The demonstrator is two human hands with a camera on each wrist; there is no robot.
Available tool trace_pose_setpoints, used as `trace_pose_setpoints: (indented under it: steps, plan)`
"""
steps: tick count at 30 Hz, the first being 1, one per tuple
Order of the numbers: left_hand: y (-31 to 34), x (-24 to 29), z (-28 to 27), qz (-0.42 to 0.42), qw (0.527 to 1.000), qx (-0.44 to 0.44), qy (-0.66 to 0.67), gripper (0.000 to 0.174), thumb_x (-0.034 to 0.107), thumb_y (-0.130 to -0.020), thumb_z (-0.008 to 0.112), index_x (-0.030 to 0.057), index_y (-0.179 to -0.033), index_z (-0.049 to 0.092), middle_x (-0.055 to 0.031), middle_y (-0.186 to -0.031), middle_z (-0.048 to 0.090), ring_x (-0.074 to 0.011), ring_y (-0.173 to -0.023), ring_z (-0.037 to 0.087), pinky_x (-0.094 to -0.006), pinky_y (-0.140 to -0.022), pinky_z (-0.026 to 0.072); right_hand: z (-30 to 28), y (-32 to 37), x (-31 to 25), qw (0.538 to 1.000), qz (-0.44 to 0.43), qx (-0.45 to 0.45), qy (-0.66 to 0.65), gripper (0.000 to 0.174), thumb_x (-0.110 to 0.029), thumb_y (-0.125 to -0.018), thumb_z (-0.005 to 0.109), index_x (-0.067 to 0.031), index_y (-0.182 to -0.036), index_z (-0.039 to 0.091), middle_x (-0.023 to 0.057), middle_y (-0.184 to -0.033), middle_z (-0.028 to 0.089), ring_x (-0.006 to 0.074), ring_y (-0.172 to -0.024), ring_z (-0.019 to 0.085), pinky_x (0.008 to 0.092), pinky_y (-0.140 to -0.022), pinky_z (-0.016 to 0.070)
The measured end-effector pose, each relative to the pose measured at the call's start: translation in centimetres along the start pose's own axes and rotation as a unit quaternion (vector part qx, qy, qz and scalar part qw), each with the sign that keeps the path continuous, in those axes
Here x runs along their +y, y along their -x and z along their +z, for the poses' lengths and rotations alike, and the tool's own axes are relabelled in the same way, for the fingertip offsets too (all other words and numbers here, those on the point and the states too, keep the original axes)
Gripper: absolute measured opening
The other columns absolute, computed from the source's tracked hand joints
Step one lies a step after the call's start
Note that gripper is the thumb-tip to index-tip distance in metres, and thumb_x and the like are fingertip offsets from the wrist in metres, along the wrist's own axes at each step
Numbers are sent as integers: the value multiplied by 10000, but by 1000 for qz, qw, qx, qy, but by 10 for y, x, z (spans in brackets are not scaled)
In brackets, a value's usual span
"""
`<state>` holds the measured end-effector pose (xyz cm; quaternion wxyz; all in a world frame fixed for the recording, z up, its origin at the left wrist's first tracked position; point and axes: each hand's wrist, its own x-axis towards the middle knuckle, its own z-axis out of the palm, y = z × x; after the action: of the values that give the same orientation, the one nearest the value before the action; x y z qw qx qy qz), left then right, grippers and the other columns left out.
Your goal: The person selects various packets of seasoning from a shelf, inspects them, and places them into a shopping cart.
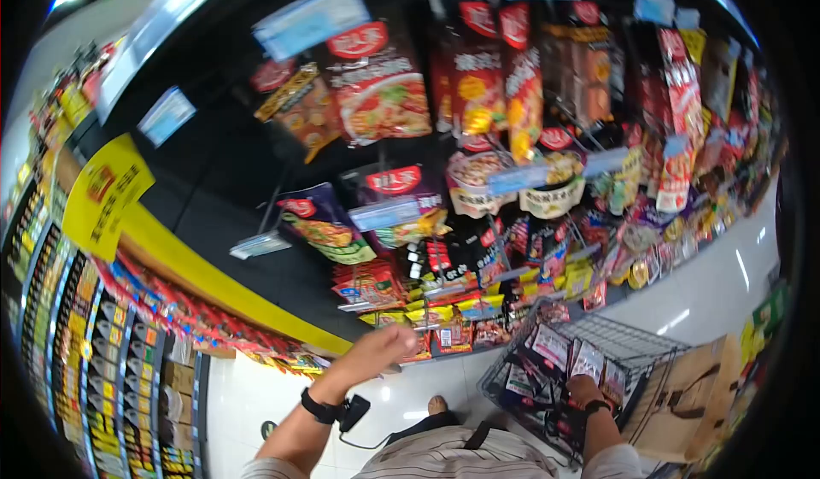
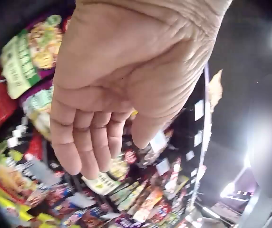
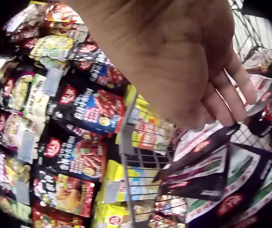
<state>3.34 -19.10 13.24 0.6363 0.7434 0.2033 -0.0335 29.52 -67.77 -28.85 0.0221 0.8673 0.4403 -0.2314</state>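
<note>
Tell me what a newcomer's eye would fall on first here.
Probably the bright yellow paper sign at the left of the head view, above a broad yellow shelf edge. Next, the glossy red-and-black food packets hanging in rows across the upper middle. Then, lower right, the grey wire cart with dark packets inside, the right hand among them.

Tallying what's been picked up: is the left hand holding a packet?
No, the left hand shows a bare palm and holds nothing.
</note>
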Motion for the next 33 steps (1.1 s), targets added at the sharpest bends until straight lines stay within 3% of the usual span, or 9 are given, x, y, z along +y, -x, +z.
trace_pose_setpoints:
  steps: [3,9,13,17,19,21,27,30,33]
  plan:
    - [17,103,-20,132,991,-5,-8,248,277,-1043,550,43,-1092,617,-49,-947,673,-133,-880,658,-285,-773,530,-111,12,-53,877,198,-4,-438,258,-206,-869,575,0,-868,730,124,-803,732,225,-744,709,354,-682,547]
    - [-7,234,-97,341,933,115,16,294,324,-1044,518,42,-1046,602,-49,-923,670,-144,-836,680,-281,-740,542,-239,14,-120,874,79,104,-469,237,-173,-932,606,34,-1005,694,92,-826,722,161,-758,701,293,-685,551]
    - [-66,290,-149,310,909,262,-91,347,296,-996,563,-19,-1139,587,-92,-1007,666,-199,-925,668,-324,-776,536,-298,31,-166,884,38,127,-448,257,-149,-951,610,33,-1124,662,91,-936,736,163,-839,708,300,-724,563]
    - [-152,302,-198,305,856,370,-194,423,222,-924,662,-43,-1239,566,-162,-1167,665,-247,-1019,650,-361,-864,505,-299,40,-178,889,33,133,-437,257,-166,-954,629,10,-1139,658,79,-953,732,151,-867,709,274,-740,555]
    - [-144,301,-198,342,901,247,-100,532,209,-876,725,-51,-1293,522,-163,-1205,659,-242,-1091,638,-347,-915,500,-268,35,-161,871,16,136,-472,257,-163,-963,630,28,-1135,648,84,-983,725,155,-862,709,264,-751,557]
    - [-211,292,-237,313,873,336,-161,555,195,-871,726,-46,-1319,506,-167,-1217,655,-241,-1098,642,-347,-938,500,-273,53,-176,816,62,120,-562,258,-159,-954,617,38,-1110,678,88,-920,732,119,-819,661,263,-744,531]
    - [-246,279,-246,364,874,304,-107,580,218,-867,713,-46,-1337,499,-216,-1234,647,-305,-1132,640,-381,-943,508,-287,92,-189,827,121,100,-539,250,-145,-986,587,56,-1124,641,128,-973,728,196,-865,728,297,-756,582]
    - [-219,281,-222,337,809,417,-241,533,318,-853,697,-64,-1200,563,-308,-1191,636,-455,-1127,621,-440,-955,517,-284,93,-191,811,121,104,-563,249,-147,-990,575,51,-1126,640,131,-977,730,204,-868,732,301,-754,583]
    - [-184,287,-192,269,808,459,-252,576,326,-856,718,-93,-1212,546,-304,-1196,645,-418,-1178,607,-435,-955,500,-276,86,-187,807,120,105,-569,250,-149,-990,583,48,-1133,642,135,-983,732,205,-863,733,304,-756,583]
